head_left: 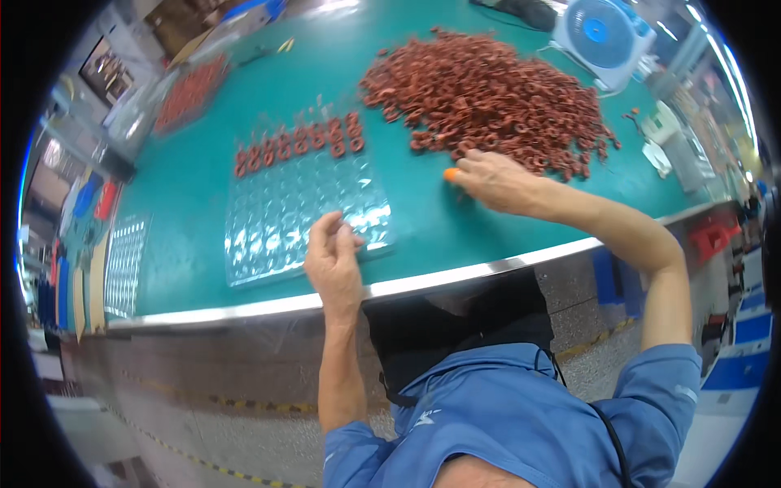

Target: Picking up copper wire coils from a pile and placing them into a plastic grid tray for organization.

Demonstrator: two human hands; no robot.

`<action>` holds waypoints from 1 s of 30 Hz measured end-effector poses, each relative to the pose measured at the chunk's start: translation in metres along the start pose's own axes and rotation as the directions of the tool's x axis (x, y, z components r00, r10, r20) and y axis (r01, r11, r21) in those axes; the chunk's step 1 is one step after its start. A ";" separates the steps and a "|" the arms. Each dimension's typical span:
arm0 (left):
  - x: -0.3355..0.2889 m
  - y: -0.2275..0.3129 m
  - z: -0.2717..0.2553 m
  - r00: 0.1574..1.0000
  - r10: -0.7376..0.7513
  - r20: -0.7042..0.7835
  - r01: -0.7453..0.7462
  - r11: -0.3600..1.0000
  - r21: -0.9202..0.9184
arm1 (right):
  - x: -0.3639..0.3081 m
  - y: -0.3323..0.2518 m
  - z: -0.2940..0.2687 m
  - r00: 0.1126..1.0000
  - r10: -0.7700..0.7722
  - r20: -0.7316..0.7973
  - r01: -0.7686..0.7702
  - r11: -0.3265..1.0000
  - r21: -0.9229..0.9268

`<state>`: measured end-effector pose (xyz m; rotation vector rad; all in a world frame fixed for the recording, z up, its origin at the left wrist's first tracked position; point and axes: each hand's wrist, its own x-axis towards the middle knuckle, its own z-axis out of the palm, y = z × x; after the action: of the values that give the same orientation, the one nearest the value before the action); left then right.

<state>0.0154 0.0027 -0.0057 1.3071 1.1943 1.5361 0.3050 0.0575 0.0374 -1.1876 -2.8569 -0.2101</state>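
Note:
My left hand (332, 259) is over the right part of a clear plastic tray (281, 236) with rows of pockets, its fingers curled together; what they hold, if anything, is hidden. Small reddish-brown ring-shaped parts (301, 142) with thin wire leads fill the tray's far rows. At the near edge of a big heap of the same rings (496, 93), my right hand (498, 180) has its fingers bent down and drawn together. An orange cover (451, 174) sits on one fingertip. Whatever lies between these fingers is too blurred to name.
A filled tray of rings (192, 91) lies at the far left of the green table (183, 244). Another clear tray (126, 264) is at the left edge. Behind the heap stands a blue-and-white fan (600, 37). A pale green container (661, 124) sits at the right.

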 end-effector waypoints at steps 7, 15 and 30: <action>-0.015 0.019 0.027 0.994 0.040 0.103 -0.030 0.995 -0.092 | -0.008 -0.020 -0.029 0.874 0.470 -0.122 -0.208 0.590 0.780; -0.008 0.033 0.106 0.769 -0.300 0.564 0.517 0.810 -0.275 | -0.019 -0.048 -0.029 0.788 0.594 -0.163 0.007 0.256 0.967; -0.007 0.041 0.092 0.771 -0.032 0.637 0.310 0.892 -0.330 | -0.039 -0.049 -0.051 0.874 0.485 -0.006 0.041 -0.060 0.997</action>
<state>0.1077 0.0010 0.0350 1.2173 0.5016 1.0125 0.2971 -0.0107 0.0790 -0.9346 -1.4419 1.3255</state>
